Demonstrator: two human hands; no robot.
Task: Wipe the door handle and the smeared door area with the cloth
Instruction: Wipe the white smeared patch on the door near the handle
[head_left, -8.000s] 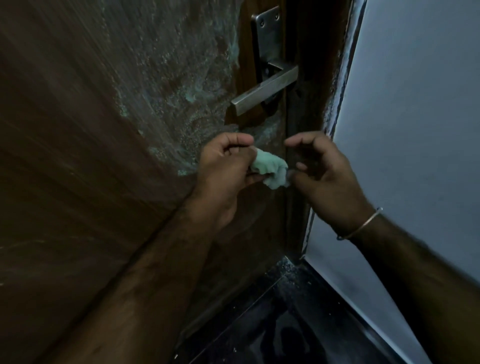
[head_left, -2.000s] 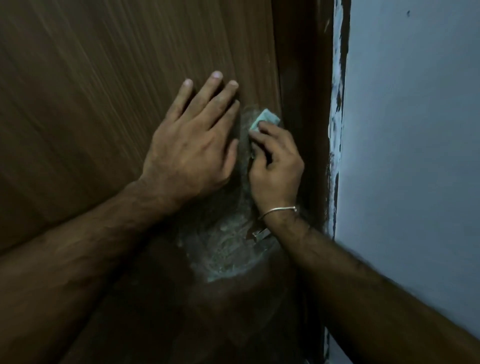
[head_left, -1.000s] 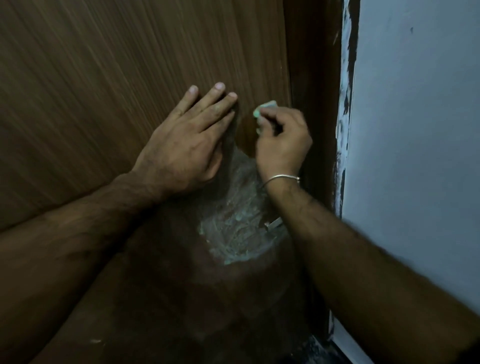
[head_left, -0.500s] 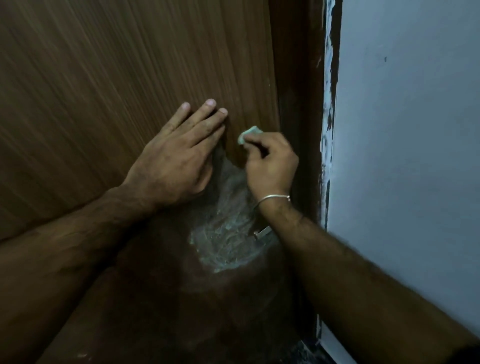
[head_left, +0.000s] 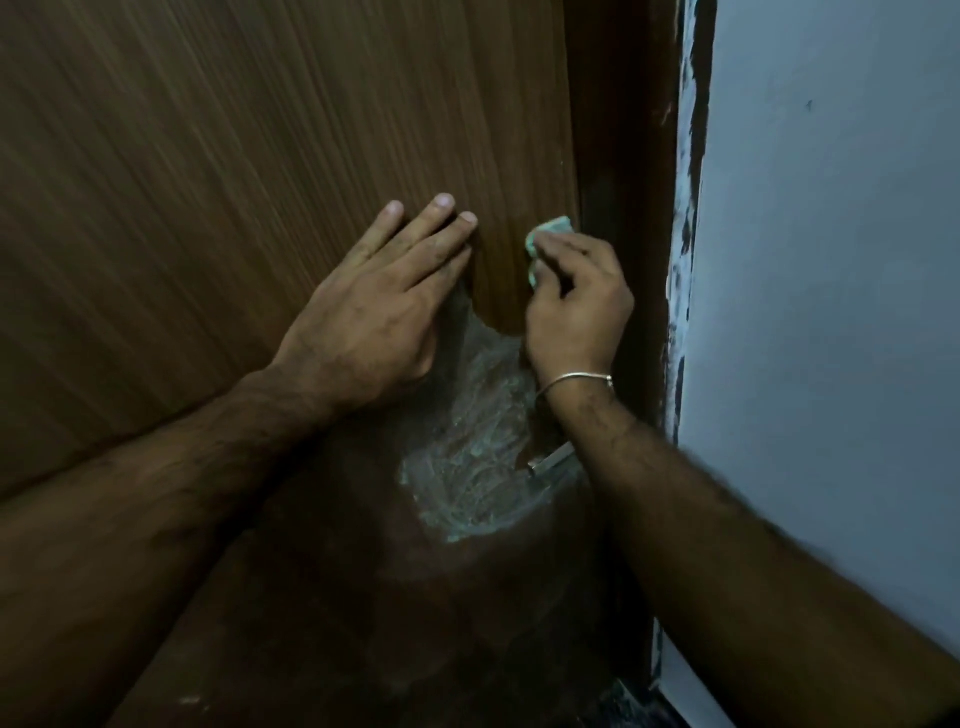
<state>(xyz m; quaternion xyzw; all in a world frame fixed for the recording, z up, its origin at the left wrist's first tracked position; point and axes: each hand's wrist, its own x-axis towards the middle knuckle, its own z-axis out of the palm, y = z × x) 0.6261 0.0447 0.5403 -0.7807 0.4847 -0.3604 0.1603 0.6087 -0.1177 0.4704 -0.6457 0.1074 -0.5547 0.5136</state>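
Apparently no legible writing; right hand (head_left: 574, 306) gripping cloth (head_left: 545, 236), left hand (head_left: 379, 306) flat, open.

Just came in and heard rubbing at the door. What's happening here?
A person is cleaning a wooden door. The right hand presses a small green cloth against the door near its edge, above a whitish smear. The left hand lies flat on the door beside it. Only the tip of the metal handle shows below the right wrist.

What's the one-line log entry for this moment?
right hand: cloth pressed on door | left hand: flat on door | smear: remains | handle: mostly hidden
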